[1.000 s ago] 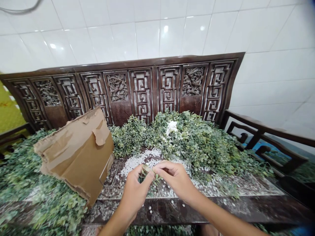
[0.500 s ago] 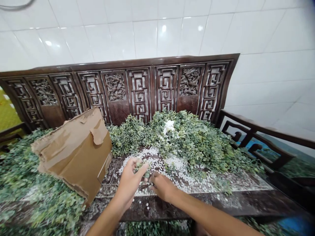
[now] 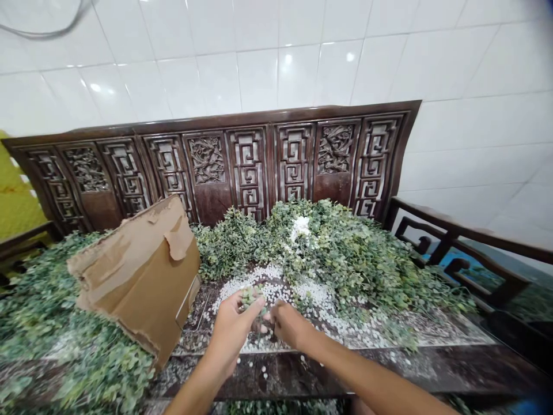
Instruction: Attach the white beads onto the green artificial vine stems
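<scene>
In the head view my left hand (image 3: 233, 325) is closed around a small sprig of green artificial leaves (image 3: 250, 296), held low over the bench seat. My right hand (image 3: 288, 324) meets it from the right, its fingers pinched together by the sprig's lower end. Whatever sits between those fingertips is hidden. Many small white round bits (image 3: 317, 295) lie scattered on the dark wood behind and around both hands. Beyond them rises a big heap of leafy artificial greenery (image 3: 345, 259), with a clump of white bits (image 3: 300, 227) on top.
A torn cardboard box piece (image 3: 149, 282) stands tilted on the left, with more greenery (image 3: 99, 357) around it. The carved wooden backrest (image 3: 211, 199) runs along the white tiled wall. A wooden armrest (image 3: 458, 233) bounds the right side.
The view has tilted slightly, so the bench appears lower. Both hands remain together at the sprig, and the right hand has shifted slightly.
</scene>
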Available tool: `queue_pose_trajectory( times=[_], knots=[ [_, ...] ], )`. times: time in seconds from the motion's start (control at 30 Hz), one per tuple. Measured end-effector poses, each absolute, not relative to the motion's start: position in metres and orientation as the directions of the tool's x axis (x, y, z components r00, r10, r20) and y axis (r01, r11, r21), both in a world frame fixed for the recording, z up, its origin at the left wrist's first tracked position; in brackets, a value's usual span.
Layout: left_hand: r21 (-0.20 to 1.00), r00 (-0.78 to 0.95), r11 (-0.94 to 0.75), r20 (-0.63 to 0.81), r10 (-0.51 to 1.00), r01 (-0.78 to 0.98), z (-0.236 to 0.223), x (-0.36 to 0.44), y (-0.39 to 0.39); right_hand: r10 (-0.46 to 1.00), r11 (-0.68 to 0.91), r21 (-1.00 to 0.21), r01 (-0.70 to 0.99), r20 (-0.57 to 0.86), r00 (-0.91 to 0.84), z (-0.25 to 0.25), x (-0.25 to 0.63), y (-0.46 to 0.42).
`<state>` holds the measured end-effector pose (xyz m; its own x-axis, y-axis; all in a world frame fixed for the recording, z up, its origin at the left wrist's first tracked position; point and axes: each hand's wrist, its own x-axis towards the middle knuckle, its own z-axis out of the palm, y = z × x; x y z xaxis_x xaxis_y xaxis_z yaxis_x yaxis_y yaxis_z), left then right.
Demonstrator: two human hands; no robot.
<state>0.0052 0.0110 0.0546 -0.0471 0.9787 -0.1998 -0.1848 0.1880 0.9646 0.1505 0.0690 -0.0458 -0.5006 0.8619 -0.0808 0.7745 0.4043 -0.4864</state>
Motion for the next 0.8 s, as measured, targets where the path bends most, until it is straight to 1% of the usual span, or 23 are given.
queue_pose_trajectory(
  times=[0.1, 0.2, 0.23, 0.27, 0.3, 0.33, 0.37, 0.43, 0.57, 0.67, 0.8],
  knots=[
    [0.985, -0.066, 0.152, -0.157, 0.985, -0.079, 0.053, 0.003, 0.013, 0.881, 0.373, -0.614, 0.696, 0.0, -0.473, -0.023, 0.157, 0.074],
    [0.994, -0.048, 0.091, -0.088, 0.995, 0.065, 0.051, 0.001, 0.015, 0.894, 0.344, -0.731, 0.589, 0.063, -0.444, 0.001, 0.163, 0.073],
    [0.991, -0.04, 0.068, -0.064, 0.997, 0.112, 0.051, 0.0, 0.014, 0.901, 0.324, -0.79, 0.521, 0.089, -0.425, 0.008, 0.165, 0.072],
    [0.987, -0.037, 0.049, -0.044, 0.998, 0.152, 0.052, 0.0, 0.014, 0.917, 0.267, -0.888, 0.376, 0.114, -0.382, 0.015, 0.167, 0.07],
    [0.983, -0.037, 0.035, -0.029, 0.999, 0.183, 0.052, 0.0, 0.013, 0.933, 0.213, -0.951, 0.226, 0.128, -0.338, 0.021, 0.168, 0.067],
    [0.979, -0.041, 0.027, -0.019, 0.999, 0.203, 0.053, 0.0, 0.013, 0.943, 0.168, -0.98, 0.108, 0.128, -0.309, 0.026, 0.169, 0.063],
    [0.977, -0.047, 0.023, -0.013, 0.999, 0.213, 0.054, 0.0, 0.012, 0.948, 0.138, -0.99, 0.034, 0.122, -0.295, 0.031, 0.17, 0.059],
    [0.979, -0.057, 0.031, -0.02, 0.998, 0.202, 0.055, 0.002, 0.01, 0.943, 0.118, -0.993, -0.016, 0.117, -0.312, 0.039, 0.17, 0.051],
    [0.984, -0.049, 0.02, -0.011, 0.999, 0.177, 0.055, 0.006, 0.01, 0.911, 0.138, -0.99, -0.04, 0.142, -0.388, 0.047, 0.168, 0.039],
    [0.978, -0.036, -0.013, 0.021, 0.999, 0.209, 0.055, 0.007, 0.011, 0.905, 0.186, -0.982, -0.037, 0.186, -0.383, 0.049, 0.167, 0.036],
    [0.964, -0.022, -0.045, 0.053, 0.998, 0.263, 0.056, 0.006, 0.011, 0.92, 0.179, -0.983, -0.037, 0.18, -0.349, 0.05, 0.169, 0.037]
  ],
)
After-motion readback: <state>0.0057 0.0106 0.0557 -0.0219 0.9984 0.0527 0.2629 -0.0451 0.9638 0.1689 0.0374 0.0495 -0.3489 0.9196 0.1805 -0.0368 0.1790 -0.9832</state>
